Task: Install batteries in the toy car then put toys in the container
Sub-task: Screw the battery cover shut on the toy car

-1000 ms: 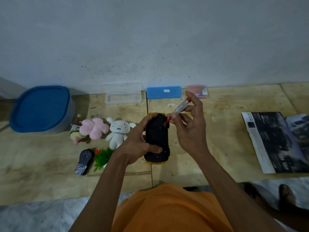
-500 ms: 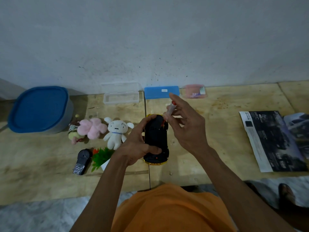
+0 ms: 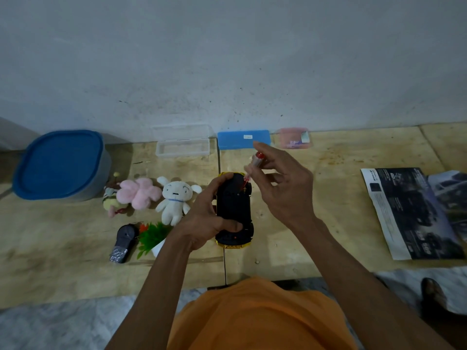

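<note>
Toy car: centre of frame, upside down on the wooden table, black underside up, yellow body mostly hidden; the screw itself cannot be made out. Left hand: wrapped around the car's left side, thumb across the underside. Right hand: thumb and fingertips pinching a small screwdriver tilted, tip on the underside, other fingers spread.
</note>
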A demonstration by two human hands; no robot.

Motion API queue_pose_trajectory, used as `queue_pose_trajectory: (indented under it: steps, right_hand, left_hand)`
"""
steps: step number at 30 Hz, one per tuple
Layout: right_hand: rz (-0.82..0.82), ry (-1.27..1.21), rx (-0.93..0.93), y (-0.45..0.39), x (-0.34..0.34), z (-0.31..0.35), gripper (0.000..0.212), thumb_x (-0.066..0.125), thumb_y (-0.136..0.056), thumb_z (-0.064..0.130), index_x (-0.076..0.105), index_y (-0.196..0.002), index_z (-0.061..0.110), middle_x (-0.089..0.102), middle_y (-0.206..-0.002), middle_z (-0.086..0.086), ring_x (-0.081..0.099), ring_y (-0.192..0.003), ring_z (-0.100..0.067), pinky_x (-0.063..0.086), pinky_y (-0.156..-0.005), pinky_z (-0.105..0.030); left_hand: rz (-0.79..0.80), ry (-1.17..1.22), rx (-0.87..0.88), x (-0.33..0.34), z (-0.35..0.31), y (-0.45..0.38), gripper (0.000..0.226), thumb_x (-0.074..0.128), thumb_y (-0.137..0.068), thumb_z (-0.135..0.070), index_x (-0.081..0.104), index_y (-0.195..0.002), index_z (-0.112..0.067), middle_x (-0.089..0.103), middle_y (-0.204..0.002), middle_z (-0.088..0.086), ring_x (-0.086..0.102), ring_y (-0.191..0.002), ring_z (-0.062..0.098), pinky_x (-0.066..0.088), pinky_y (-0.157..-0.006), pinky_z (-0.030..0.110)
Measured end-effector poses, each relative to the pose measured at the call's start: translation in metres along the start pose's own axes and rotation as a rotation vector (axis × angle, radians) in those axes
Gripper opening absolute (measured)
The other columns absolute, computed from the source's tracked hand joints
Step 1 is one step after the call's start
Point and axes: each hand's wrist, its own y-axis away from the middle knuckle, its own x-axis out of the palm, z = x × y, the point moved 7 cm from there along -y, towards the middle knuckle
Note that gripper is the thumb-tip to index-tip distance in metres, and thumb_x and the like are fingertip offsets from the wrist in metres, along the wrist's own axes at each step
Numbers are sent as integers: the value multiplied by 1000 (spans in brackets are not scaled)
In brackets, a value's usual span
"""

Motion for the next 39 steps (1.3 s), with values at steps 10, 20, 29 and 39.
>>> queue_pose_trajectory:
  steps: [10, 20, 29, 39]
  right_hand:
    - [36, 29, -69, 1, 5, 4, 33, 72, -89, 2, 66, -122, 0, 70, -106, -13, 70, -91, -15, 61, -71, -23]
    - [80, -4, -41, 3, 15, 1, 34, 70, -91, 2, 65, -125, 1, 72, -107, -11, 72, -91, -17, 62, -66, -31]
    - [-2, 66, -56, 8, 18, 9, 37, 74, -88, 3, 64, -124, -1, 74, -106, -10, 72, -87, -13, 60, -70, -21]
    - [-4, 55, 8, 9, 28, 11, 35, 76, -87, 6, 66, -119, 1, 73, -97, -11, 71, -85, -16, 61, -65, -22]
  left_hand:
    - [0, 7, -7, -3, 2, 1, 104, 78, -62, 26, 49, -141, -35, 50, -139, 1, 60, -118, 27, 63, -79, 40]
    - [-8, 0, -22, -8, 7, -1, 105, 80, -60, 24, 50, -140, -38, 49, -142, 2, 62, -115, 21, 63, -83, 44]
    - [-5, 32, -27, -14, 8, 1, 104, 80, -60, 24, 51, -139, -37, 51, -140, 2, 60, -120, 27, 61, -87, 52]
    - [3, 16, -12, -23, 10, 8, 105, 78, -60, 26, 50, -140, -35, 51, -140, 2, 67, -105, 10, 62, -80, 40]
